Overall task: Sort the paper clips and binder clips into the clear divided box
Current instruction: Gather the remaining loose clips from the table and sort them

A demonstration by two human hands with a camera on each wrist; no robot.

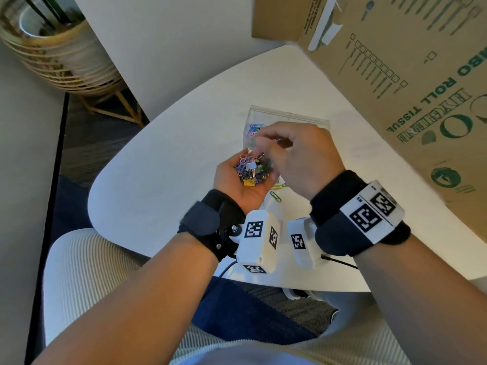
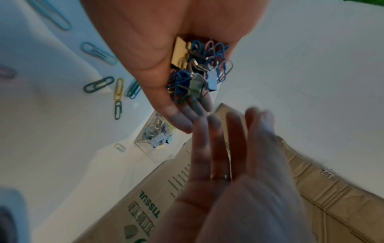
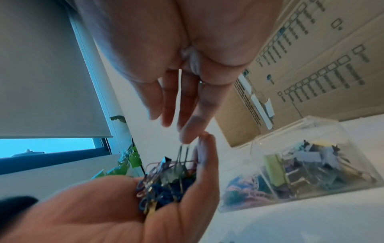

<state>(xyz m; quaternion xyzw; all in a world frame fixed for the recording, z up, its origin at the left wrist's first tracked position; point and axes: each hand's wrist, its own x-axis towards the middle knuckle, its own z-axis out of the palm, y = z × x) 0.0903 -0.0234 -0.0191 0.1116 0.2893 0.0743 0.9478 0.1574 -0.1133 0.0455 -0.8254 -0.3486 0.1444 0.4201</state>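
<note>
- The left hand (image 1: pixel 238 184) lay palm up above the near part of the white table (image 1: pixel 163 164), cupped round a mixed heap of clips (image 1: pixel 251 169): blue and pink paper clips tangled with small binder clips, a yellow one at the heel of the palm.
- The right hand (image 1: pixel 297 156) hovered just over that heap, fingers pointing down. From the right wrist view its thumb and forefinger tip (image 3: pixel 187 133) met at the wire handles of a binder clip (image 3: pixel 176 171) standing up out of the pile, pinching it; the other fingers hung loose and straight.
- The clear divided box (image 1: pixel 290 117) stood on the table just beyond the hands, partly hidden by the right hand. One compartment held coloured paper clips (image 3: pixel 247 187), the one next to it binder clips (image 3: pixel 315 166).
- Loose paper clips (image 2: pixel 104 85) lay on the tabletop beneath and beside the left hand: green, yellow and teal, with a pale one (image 2: pixel 120 147) closer to the box.
- A large cardboard carton (image 1: pixel 411 83) printed with green lettering stood on the table's right side, close behind the box.
- Both wrists wore black straps with white camera units (image 1: pixel 257 239) bearing square black-and-white markers.
- A plant pot in a woven stand (image 1: pixel 60 54) stood on the floor to the left, by the wall.
</note>
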